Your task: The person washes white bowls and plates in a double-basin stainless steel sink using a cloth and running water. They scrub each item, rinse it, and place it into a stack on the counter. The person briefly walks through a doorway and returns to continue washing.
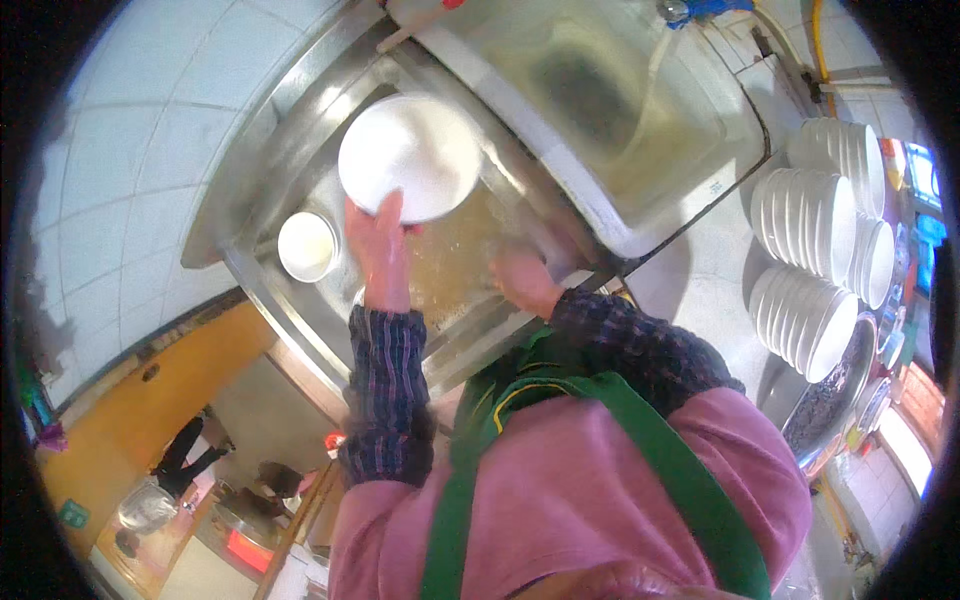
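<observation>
My left hand (379,244) grips a large white bowl (409,154) by its near rim, with the thumb on the bowl. The bowl is held over a stainless steel sink (259,289) with brownish, cloudy water (457,262) in it. Blurred by motion, my right hand (529,281) is by the sink's near right side, apart from the bowl. Its fingers are too smeared to show whether they hold anything. A smaller white bowl (306,247) sits in the sink, left of my left wrist. Part of another white rim shows beside that wrist.
A white-rimmed basin (574,184) of cloudy water adjoins the sink. Several stacks of white bowls (802,221) stand on the right counter, near a large metal basin (862,367) with dark contents. A blue-handled tap (712,9) is at the top. A tiled wall (161,142) bounds the left.
</observation>
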Motion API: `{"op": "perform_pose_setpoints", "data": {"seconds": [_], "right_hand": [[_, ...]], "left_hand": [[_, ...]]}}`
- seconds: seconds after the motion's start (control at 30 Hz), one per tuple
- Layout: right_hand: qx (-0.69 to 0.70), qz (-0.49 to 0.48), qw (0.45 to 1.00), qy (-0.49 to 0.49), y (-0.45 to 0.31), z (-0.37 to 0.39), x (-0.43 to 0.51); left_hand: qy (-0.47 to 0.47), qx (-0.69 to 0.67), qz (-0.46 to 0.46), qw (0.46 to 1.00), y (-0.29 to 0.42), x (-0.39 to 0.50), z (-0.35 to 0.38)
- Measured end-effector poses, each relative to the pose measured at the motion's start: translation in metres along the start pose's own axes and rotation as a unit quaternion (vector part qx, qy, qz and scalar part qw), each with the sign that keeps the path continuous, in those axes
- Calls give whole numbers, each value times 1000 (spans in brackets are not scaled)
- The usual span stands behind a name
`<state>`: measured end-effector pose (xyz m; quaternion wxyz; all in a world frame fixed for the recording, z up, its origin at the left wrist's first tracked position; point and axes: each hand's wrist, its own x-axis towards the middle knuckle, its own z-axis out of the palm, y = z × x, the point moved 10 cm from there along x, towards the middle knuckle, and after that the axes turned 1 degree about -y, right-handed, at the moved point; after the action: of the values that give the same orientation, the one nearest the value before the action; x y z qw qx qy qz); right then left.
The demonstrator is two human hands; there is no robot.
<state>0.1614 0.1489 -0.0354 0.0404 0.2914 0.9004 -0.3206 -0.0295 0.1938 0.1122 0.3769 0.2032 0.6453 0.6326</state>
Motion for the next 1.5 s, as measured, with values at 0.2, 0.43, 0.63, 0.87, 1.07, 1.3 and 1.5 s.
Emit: {"op": "perform_pose_setpoints", "data": {"seconds": [0.2,0.43,0.63,0.87,1.07,1.3,1.5], "right_hand": [[61,1,996,69,5,-10,-12],[80,32,996,19,13,-5,-14],[101,52,992,53,27,17,-3],[337,178,923,48,62,15,66],[3,80,994,-71,30,39,101],[285,275,917,-42,91,53,112],[523,250,815,7,33,19,118]], "left_hand": [[-129,373,323,860,69,35,218],[-222,602,270,719,-32,50,331],[-122,341,289,886,-10,55,223],[169,437,-109,877,-155,35,-162],[119,523,-116,836,-319,35,-215],[35,312,-220,924,-369,26,-212],[-67,81,-200,974,-344,23,-169]]}}
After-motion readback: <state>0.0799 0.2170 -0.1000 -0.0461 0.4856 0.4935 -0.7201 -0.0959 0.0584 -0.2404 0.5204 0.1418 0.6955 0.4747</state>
